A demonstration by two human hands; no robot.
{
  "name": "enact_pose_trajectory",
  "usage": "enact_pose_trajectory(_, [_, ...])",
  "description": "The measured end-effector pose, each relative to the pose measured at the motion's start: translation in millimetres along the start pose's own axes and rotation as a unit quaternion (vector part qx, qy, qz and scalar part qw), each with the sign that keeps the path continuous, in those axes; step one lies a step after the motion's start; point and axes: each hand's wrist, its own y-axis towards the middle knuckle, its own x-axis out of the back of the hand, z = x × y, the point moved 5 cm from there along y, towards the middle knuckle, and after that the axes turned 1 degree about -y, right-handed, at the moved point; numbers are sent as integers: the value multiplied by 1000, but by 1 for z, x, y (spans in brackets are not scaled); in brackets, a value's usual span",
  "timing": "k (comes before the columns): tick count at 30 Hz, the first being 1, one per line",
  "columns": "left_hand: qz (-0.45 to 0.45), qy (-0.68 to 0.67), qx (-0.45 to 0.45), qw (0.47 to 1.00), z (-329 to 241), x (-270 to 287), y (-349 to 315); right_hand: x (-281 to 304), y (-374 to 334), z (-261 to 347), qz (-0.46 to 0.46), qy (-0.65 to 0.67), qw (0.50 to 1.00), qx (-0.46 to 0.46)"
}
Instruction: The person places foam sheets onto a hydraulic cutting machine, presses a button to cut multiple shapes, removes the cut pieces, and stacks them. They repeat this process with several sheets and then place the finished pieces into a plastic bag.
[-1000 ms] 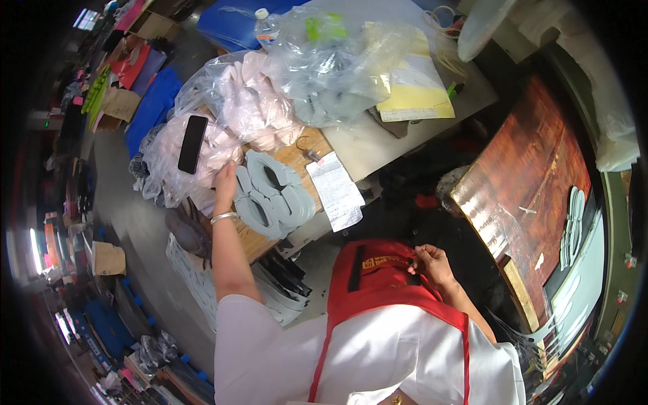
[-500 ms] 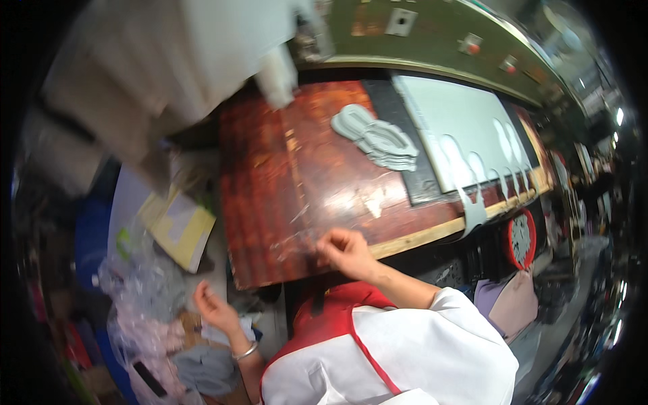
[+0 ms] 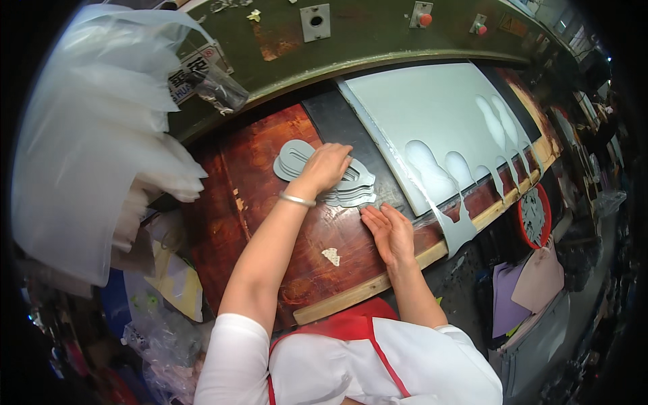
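A stack of grey sole-shaped cutouts (image 3: 291, 158) with slots through the middle lies on the reddish-brown board, overlapping a black mat. My left hand (image 3: 325, 169) reaches across the middle of the stack, fingers curled over it; my thumb is hidden. Close to the stack's near right end is my right hand (image 3: 391, 233), held on edge with its fingers stretched out and nothing in it. To the right, a pale grey sheet (image 3: 412, 101) with sole-shaped holes lies on the mat, its cut strips hanging over the board's front edge.
A green machine beam (image 3: 378, 30) with red buttons spans the back. Clear plastic bags (image 3: 88, 135) hang at left. A red-rimmed bin (image 3: 545, 209) of grey scraps stands at right, above coloured sheets (image 3: 509, 297). A small scrap (image 3: 331, 256) lies on the wooden board (image 3: 270, 223).
My left hand has come up from beside the board onto the stack of cutouts. My right hand has moved from the front edge toward the stack and opened. The view has shifted.
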Motion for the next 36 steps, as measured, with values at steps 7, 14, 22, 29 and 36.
enact_pose_trajectory(7, [210,22,43,976,-4,-12,-15,-7,18,8,29,7,1000,0])
enact_pose_trajectory(14, [227,-41,140,963,7,3,-50,-14,28,1,51,-74,996,-26])
enact_pose_trajectory(22, [-258,-226,118,932,-44,92,-171,-92,-32,-25,353,-370,816,269])
enact_pose_trajectory(29, [-526,-158,156,821,-111,150,-293,-176,-125,-86,542,-313,656,423])
enact_pose_trajectory(36, [-526,63,247,811,-168,170,-474,-216,-260,-145,680,-221,609,344])
